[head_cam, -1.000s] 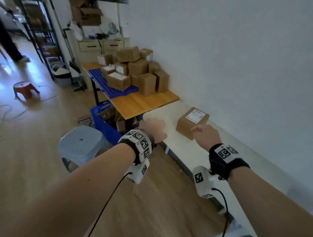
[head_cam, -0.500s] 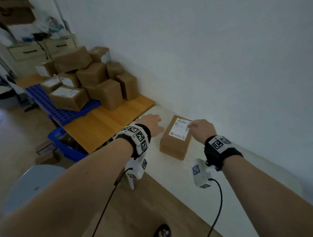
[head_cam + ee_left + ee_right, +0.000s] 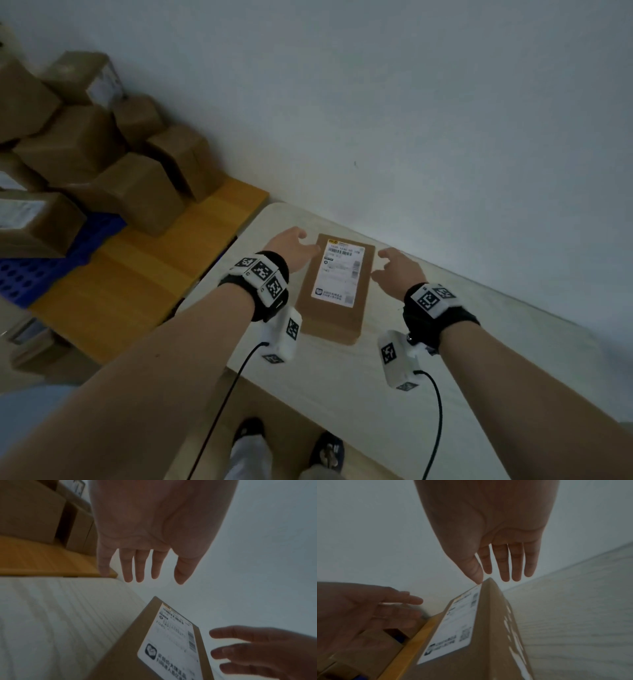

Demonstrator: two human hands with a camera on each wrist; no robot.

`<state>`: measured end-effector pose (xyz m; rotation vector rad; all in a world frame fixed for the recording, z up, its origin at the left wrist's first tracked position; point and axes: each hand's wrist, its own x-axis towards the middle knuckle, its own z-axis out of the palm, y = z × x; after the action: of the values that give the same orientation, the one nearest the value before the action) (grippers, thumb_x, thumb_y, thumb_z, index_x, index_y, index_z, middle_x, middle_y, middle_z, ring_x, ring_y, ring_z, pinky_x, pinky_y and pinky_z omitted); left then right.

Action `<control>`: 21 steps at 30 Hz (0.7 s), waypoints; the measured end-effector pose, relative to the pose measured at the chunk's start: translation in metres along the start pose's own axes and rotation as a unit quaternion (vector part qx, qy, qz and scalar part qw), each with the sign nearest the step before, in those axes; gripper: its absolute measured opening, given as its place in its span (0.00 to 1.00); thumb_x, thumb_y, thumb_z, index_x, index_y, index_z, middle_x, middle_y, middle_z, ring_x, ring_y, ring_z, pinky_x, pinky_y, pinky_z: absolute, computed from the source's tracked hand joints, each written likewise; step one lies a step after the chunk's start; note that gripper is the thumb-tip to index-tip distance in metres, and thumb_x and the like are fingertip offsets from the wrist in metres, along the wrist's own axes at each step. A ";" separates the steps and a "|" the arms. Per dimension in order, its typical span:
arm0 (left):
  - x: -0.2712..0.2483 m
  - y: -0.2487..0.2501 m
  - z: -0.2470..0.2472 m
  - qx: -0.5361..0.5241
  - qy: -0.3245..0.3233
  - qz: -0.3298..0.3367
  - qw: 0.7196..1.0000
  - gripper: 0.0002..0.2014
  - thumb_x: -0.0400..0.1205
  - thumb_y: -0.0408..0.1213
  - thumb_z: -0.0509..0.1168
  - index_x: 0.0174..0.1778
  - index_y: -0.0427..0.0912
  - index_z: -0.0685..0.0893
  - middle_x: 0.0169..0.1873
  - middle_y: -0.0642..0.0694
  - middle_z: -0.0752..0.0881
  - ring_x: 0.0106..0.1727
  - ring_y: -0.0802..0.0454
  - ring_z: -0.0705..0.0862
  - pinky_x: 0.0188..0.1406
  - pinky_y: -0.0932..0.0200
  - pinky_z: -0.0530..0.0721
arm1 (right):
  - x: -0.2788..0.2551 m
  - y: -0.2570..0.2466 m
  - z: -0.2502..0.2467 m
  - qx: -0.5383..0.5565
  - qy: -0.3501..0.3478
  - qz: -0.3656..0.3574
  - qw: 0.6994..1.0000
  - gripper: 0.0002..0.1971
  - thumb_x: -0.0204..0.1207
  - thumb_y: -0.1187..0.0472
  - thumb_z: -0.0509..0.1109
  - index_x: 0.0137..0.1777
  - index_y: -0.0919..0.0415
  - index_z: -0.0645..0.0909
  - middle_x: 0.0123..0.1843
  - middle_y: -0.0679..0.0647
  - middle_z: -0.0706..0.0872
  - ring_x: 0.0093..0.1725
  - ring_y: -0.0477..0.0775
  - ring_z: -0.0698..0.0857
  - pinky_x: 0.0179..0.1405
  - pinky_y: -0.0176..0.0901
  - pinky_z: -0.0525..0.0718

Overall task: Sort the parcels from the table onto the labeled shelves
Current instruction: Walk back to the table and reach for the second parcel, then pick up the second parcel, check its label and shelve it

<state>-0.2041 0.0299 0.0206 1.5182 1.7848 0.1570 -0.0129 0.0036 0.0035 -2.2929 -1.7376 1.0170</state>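
A brown cardboard parcel (image 3: 334,291) with a white shipping label lies flat on the white table (image 3: 329,383) near the wall. My left hand (image 3: 294,251) hovers just left of the parcel's far end, fingers straight and spread, holding nothing. My right hand (image 3: 394,269) hovers just right of it, also with fingers extended. In the left wrist view the left hand (image 3: 150,561) is above the parcel (image 3: 163,649), apart from it. In the right wrist view the right hand (image 3: 501,561) hangs over the parcel (image 3: 471,635); whether its thumb touches the far corner is unclear.
Several more brown parcels (image 3: 102,164) are stacked on the adjoining orange wooden table (image 3: 144,274), partly on a blue plastic pallet (image 3: 41,267). A grey wall (image 3: 411,120) runs right behind both tables. My feet (image 3: 291,448) stand at the white table's front edge.
I have stepped up to the white table and the view has swung down onto the parcel. Both hands have moved forward and now flank its far end, fingers spread.
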 end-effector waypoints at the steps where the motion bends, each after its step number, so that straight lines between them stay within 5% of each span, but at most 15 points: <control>1: 0.008 -0.001 0.004 -0.016 -0.011 -0.009 1.000 0.29 0.84 0.47 0.62 0.80 0.40 0.67 0.78 0.40 0.72 0.77 0.42 0.73 0.73 0.53 0.70 | 0.005 0.005 0.003 0.006 -0.009 0.015 1.000 0.27 0.81 0.55 0.64 0.79 0.56 0.67 0.73 0.58 0.80 0.70 0.59 0.80 0.63 0.44 0.77; 7: 0.040 -0.006 0.020 -0.095 -0.103 -0.056 0.988 0.31 0.85 0.48 0.59 0.84 0.40 0.62 0.82 0.41 0.66 0.79 0.40 0.68 0.70 0.45 0.74 | 0.023 0.018 0.014 0.080 -0.044 0.083 0.992 0.26 0.82 0.52 0.63 0.78 0.58 0.69 0.76 0.59 0.77 0.73 0.60 0.78 0.69 0.47 0.74; 12: 0.064 -0.010 0.025 -0.144 -0.164 -0.075 0.973 0.26 0.85 0.48 0.59 0.79 0.44 0.68 0.74 0.43 0.77 0.72 0.41 0.76 0.62 0.45 0.78 | 0.035 0.018 0.022 0.198 -0.055 0.110 0.972 0.25 0.82 0.52 0.62 0.77 0.60 0.71 0.72 0.61 0.80 0.69 0.62 0.80 0.71 0.57 0.77; 16: 0.069 -0.010 0.027 -0.191 -0.217 -0.084 0.954 0.23 0.86 0.42 0.59 0.78 0.48 0.66 0.64 0.43 0.83 0.59 0.44 0.80 0.58 0.43 0.78 | 0.039 0.014 0.025 0.335 -0.065 0.152 0.928 0.23 0.83 0.55 0.61 0.77 0.58 0.72 0.65 0.60 0.84 0.59 0.59 0.83 0.61 0.52 0.81; 21: 0.068 -0.001 0.015 -0.256 -0.224 -0.067 0.938 0.20 0.87 0.41 0.58 0.76 0.48 0.70 0.59 0.45 0.83 0.59 0.44 0.80 0.57 0.44 0.78 | 0.035 0.007 0.020 0.452 -0.025 0.148 0.879 0.21 0.82 0.60 0.64 0.75 0.56 0.74 0.57 0.55 0.87 0.57 0.57 0.85 0.63 0.54 0.82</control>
<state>-0.1951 0.0834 -0.0225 0.9611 1.3387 0.1753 -0.0135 0.0260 -0.0312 -1.8841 -0.6316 1.5146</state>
